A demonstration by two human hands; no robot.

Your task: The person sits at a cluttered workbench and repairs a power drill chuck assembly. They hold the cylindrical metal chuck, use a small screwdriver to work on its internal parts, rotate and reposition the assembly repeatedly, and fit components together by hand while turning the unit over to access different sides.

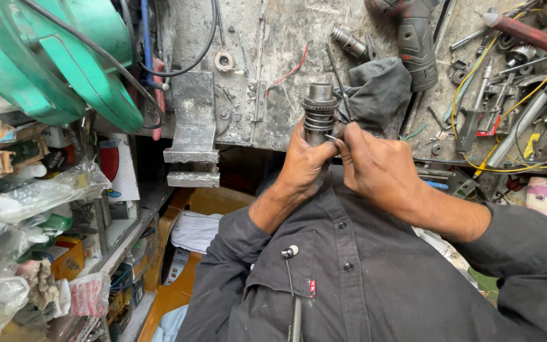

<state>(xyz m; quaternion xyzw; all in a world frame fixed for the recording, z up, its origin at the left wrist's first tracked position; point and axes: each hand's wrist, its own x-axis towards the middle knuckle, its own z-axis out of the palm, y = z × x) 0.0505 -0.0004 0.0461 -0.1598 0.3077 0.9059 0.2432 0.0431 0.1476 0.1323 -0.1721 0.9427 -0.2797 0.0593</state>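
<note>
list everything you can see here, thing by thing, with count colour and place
metal cylindrical part: one, grey steel with ridged rings, held upright at centre
thin pin: one, silver, against the part's side
dark cloth: one, grey-black, on the bench behind the part
power tool: one, black and red, top of the bench
yellow wire: one, looping over the tool pile at right
metal bracket: one, grey, hanging off the bench edge at left
green machine housing: one, top left
plastic bags: several, clear, left shelves
earbud: one, silver, on the dark shirt
left hand: grips the part from below
right hand: pinches the pin
</note>
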